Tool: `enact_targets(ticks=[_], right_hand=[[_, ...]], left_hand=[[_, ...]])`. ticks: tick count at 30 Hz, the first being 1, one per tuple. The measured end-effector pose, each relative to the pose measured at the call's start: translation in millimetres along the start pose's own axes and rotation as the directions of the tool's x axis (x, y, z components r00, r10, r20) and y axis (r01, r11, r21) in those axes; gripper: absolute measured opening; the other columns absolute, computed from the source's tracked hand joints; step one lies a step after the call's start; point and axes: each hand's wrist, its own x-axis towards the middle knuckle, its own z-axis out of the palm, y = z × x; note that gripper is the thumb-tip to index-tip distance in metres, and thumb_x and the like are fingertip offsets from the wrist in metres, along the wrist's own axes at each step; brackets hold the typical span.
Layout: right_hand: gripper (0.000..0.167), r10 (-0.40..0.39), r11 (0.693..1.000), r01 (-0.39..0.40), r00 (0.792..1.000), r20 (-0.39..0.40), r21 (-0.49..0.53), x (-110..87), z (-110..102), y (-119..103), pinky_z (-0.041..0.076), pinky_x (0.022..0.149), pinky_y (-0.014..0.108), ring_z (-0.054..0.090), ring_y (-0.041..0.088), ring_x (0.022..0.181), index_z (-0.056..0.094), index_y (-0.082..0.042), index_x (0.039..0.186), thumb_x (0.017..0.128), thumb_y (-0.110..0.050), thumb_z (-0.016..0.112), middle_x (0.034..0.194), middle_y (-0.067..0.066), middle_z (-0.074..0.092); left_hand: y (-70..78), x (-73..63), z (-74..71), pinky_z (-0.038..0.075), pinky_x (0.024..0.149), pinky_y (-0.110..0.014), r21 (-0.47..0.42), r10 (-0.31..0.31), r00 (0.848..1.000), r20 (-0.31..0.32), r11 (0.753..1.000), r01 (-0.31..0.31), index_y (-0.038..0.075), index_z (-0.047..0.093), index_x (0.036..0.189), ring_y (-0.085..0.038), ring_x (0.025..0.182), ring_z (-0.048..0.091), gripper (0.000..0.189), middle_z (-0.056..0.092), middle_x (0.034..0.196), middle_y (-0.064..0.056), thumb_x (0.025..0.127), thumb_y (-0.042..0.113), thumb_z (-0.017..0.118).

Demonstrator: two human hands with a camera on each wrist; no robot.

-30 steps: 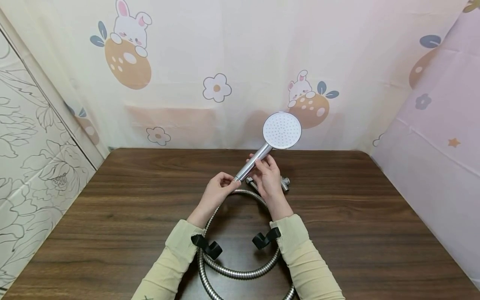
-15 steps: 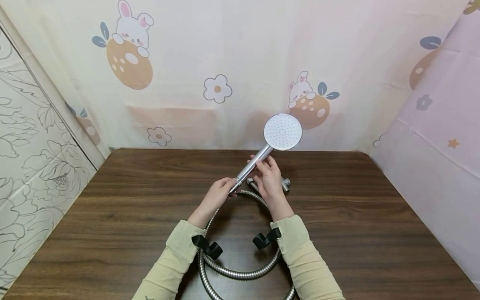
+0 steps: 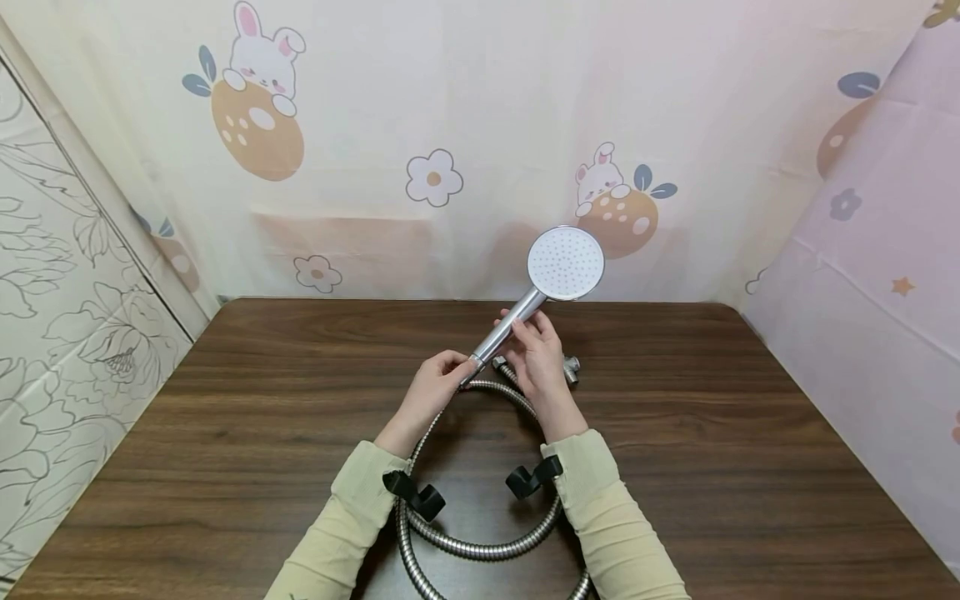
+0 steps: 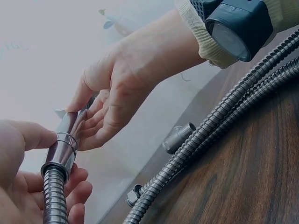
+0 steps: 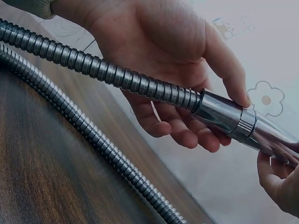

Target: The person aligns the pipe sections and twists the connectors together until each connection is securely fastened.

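Shower head (image 3: 566, 263) tilted far right, hose (image 3: 491, 551) looped nearer. Left hand (image 3: 429, 390) pinched the connector (image 5: 218, 112); right hand (image 3: 538, 362) gripped the handle (image 3: 498, 338).

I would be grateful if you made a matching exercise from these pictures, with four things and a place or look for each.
Things:
1. Shower head
2. Hose
3. Left hand
4. Right hand

Places and looks:
A. At the joint between hose and handle
B. Silver and ribbed, looped on the table
C. On the handle, beyond the joint
D. Round, white and dotted in front

Right pairs: 1-D, 2-B, 3-A, 4-C
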Motion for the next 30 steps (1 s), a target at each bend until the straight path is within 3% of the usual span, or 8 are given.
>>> enact_targets(ticks=[11,19,24,27,30], right_hand=[[0.041,0.002,1.000,-0.002,1.000,0.007,-0.006,-0.1,-1.0,-0.1,0.050,0.080,0.032,0.038,0.042,0.124,0.034,-0.002,0.134,0.094,-0.001,0.043,0.133,0.027,0.040],[0.040,0.009,1.000,-0.009,1.000,0.001,0.002,0.1,-1.2,-0.6,0.050,0.080,0.032,0.040,0.041,0.122,0.035,-0.003,0.132,0.093,-0.001,0.043,0.132,0.026,0.041],[0.041,0.005,1.000,-0.005,1.000,0.005,-0.008,-0.3,-1.4,-0.8,0.050,0.080,0.032,0.053,0.031,0.111,0.035,-0.002,0.133,0.093,-0.001,0.044,0.111,0.010,0.059],[0.041,0.005,1.000,-0.005,1.000,0.012,-0.005,-0.2,-1.3,-0.6,0.050,0.079,0.031,0.050,0.035,0.115,0.034,-0.001,0.133,0.093,-0.001,0.044,0.097,0.001,0.064],[0.041,0.007,1.000,-0.007,1.000,0.011,0.006,0.1,-1.0,-0.5,0.050,0.080,0.032,0.041,0.041,0.122,0.035,-0.001,0.133,0.093,-0.001,0.044,0.100,0.004,0.063]], left_hand=[[0.1,0.2,1.1,0.044,0.068,-0.026,-0.010,-0.007,1.000,-0.012,1.000,0.007,0.003,0.063,0.098,-0.012,0.074,0.054,0.023,0.062,0.085,-0.005,0.085,0.023,0.061],[0.6,-1.2,2.0,0.046,0.073,-0.035,-0.082,-0.065,0.994,0.085,0.994,0.072,-0.004,0.061,0.099,-0.013,0.068,0.057,0.036,0.063,0.091,-0.017,0.094,0.028,0.046],[0.2,-1.6,2.7,0.046,0.071,-0.033,-0.112,-0.047,0.994,0.099,0.992,0.058,-0.007,0.060,0.094,-0.018,0.071,0.058,0.037,0.062,0.087,-0.017,0.094,0.026,0.046],[0.9,-2.2,2.7,0.046,0.071,-0.033,-0.126,-0.046,0.994,0.101,0.990,0.058,-0.008,0.060,0.095,-0.023,0.073,0.058,0.036,0.062,0.087,-0.016,0.094,0.025,0.046],[0.5,-1.9,2.6,0.046,0.070,-0.033,-0.128,-0.043,0.994,0.100,0.990,0.056,-0.009,0.060,0.095,-0.024,0.074,0.059,0.035,0.062,0.085,-0.015,0.094,0.024,0.047]])
